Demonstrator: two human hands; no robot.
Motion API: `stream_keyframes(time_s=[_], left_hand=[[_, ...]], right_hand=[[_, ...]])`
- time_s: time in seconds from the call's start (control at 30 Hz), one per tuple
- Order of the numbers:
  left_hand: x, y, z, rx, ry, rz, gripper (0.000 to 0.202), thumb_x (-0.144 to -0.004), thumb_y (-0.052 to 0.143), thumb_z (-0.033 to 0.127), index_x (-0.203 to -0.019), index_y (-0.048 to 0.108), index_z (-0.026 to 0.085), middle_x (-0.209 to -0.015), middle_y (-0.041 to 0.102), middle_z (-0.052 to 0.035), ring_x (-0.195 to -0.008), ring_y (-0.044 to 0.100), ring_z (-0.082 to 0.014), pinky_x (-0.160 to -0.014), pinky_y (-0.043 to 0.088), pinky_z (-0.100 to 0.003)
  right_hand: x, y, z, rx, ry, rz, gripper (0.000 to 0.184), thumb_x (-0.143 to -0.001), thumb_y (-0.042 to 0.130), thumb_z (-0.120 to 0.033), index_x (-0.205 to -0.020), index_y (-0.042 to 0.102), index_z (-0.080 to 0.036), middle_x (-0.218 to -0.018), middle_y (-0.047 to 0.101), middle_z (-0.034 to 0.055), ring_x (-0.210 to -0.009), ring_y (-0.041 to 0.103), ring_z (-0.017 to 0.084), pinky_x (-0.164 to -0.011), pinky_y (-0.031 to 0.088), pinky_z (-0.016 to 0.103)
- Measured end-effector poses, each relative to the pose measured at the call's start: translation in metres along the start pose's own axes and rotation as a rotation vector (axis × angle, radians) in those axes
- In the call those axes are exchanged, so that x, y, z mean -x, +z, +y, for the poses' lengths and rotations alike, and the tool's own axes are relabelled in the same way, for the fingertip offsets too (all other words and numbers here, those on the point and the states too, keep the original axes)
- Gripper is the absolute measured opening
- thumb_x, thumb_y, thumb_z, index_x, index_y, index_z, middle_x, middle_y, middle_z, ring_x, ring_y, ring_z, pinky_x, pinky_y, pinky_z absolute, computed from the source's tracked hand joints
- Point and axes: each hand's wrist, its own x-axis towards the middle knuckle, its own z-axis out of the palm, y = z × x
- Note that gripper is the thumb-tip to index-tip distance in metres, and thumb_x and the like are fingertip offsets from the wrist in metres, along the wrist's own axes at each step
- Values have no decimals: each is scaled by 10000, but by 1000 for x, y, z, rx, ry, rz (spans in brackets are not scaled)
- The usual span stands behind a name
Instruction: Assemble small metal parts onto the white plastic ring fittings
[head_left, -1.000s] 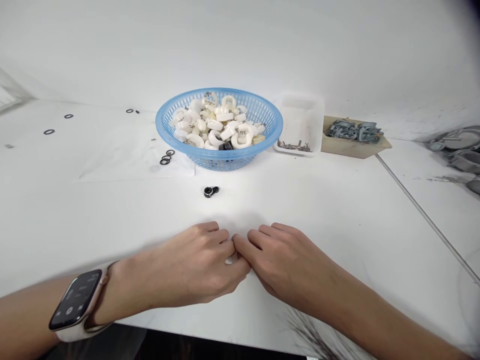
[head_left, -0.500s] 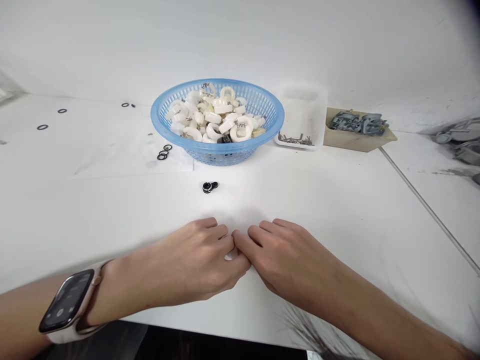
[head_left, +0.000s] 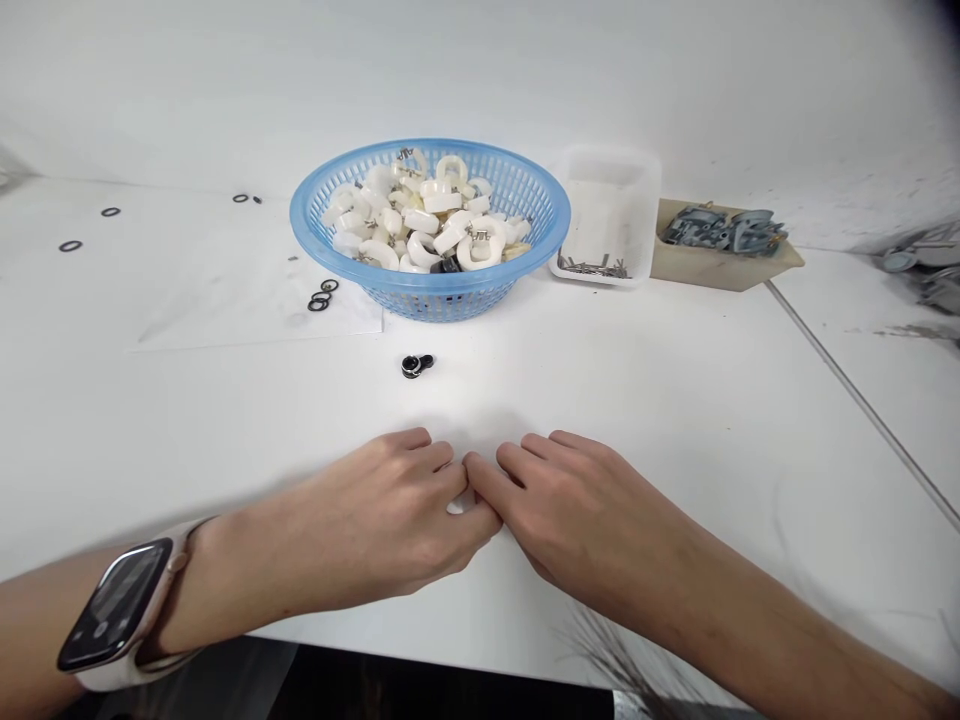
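My left hand (head_left: 390, 520) and my right hand (head_left: 577, 510) rest knuckles-up on the white table (head_left: 675, 400) near its front edge, fingertips meeting. Both are curled and pinched together around a small white piece (head_left: 459, 505) that barely shows between the fingers. A smartwatch (head_left: 112, 610) is on my left wrist. Just beyond the hands lies a small black part (head_left: 417, 365). Further back stands a blue basket (head_left: 429, 285) heaped with white ring-shaped plastic parts (head_left: 420, 235).
Black O-rings (head_left: 320, 297) lie left of the basket, with more O-rings (head_left: 70, 245) at the far left. A clear tray (head_left: 607, 225) with small metal pins and a tan box (head_left: 724, 262) of grey metal parts sit to the basket's right.
The view has tilted slightly, so the basket and trays sit higher in frame. Both hands stay pinched together in nearly the same place.
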Motion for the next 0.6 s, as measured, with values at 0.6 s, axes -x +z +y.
stream_keyframes(time_s=[0.6], left_hand=[[0,1,0,-11,-4,-8,120,-849,521,105,-834,428,179,-700,389,-1,-616,313,-167,-602,229,-340]], right_hand=[[-1,-2,0,2,8,-22,259,-775,418,28,-878,494,-198,-721,548,-18,-613,464,175,-595,279,305]])
